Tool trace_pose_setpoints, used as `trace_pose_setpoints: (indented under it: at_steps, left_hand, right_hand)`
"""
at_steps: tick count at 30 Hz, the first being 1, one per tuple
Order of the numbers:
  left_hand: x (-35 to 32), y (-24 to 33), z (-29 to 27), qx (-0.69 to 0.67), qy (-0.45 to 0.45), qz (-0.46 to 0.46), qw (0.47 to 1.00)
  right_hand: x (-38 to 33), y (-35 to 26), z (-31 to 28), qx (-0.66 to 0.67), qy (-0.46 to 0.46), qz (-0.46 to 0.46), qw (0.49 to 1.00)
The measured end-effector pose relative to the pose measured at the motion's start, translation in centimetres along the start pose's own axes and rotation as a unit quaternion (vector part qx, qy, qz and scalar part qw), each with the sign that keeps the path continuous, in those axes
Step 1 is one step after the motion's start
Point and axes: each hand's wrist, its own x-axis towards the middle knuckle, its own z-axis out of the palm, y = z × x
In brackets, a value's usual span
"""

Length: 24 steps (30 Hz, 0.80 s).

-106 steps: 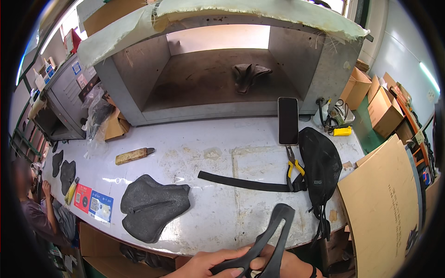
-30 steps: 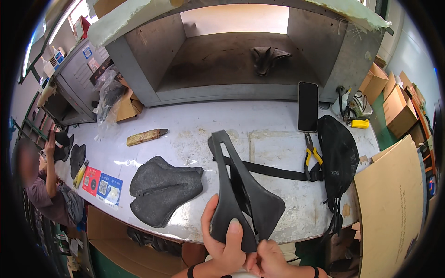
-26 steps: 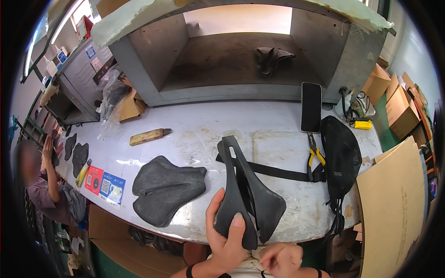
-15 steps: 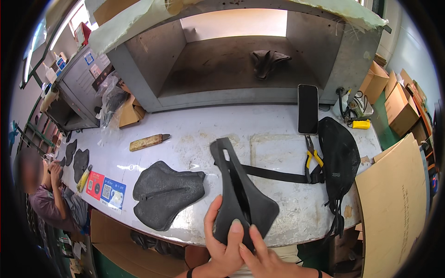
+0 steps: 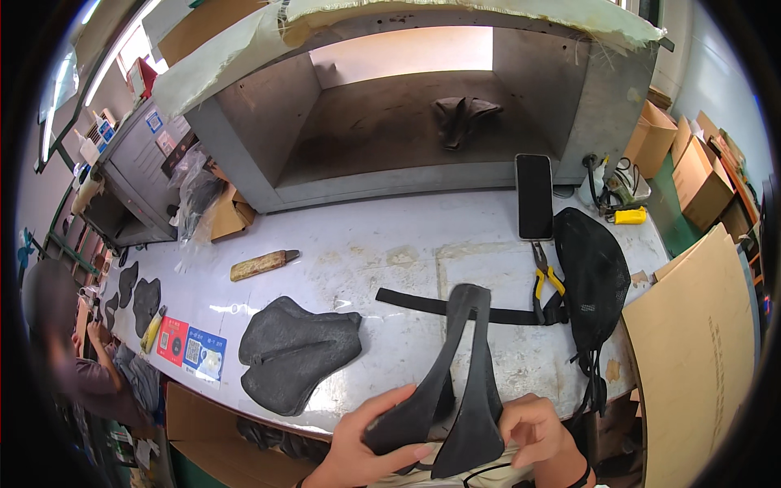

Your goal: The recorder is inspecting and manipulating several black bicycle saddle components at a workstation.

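A black bicycle saddle [image 5: 480,407] with a long slot down its middle is held over the table's front edge, narrow nose pointing away from me. My left hand [image 5: 362,447] grips its left wing, the thumb lying across the near end. At the outer edge of the right wing, my right hand [image 5: 533,429] has its fingers curled against the saddle. A second dark grey saddle-shaped piece [image 5: 297,354] lies on the table to the left. Past the saddle's nose runs a black strap [image 5: 415,301].
Pliers with yellow handles [image 5: 547,281], a phone [image 5: 534,198] and a black mesh bag [image 5: 592,285] sit at the right. A wooden-handled knife [image 5: 262,266] lies left of centre. Behind stands a metal box [image 5: 366,191] with a crumpled dark piece [image 5: 462,122] inside. A person [image 5: 98,366] works far left.
The saddle has come lower, its nose swinging rightward and its slot now spread wide. My hands have moved apart, from together at its near end to one on each wing.
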Motion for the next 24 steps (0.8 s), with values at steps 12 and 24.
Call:
trace_pose_setpoints:
  at_steps: [12, 24]
  left_hand:
    - [1.5, -5.7, -0.8, 0.277, 0.075, 0.204, 0.936]
    - [0.5, -6.4, 1.3, -0.313, -0.048, -0.103, 0.943]
  right_hand:
    - [3.4, -2.4, 7.4, -0.458, -0.081, -0.213, 0.859]
    - [5.3, -0.3, 8.1, -0.39, 0.181, -0.03, 0.902]
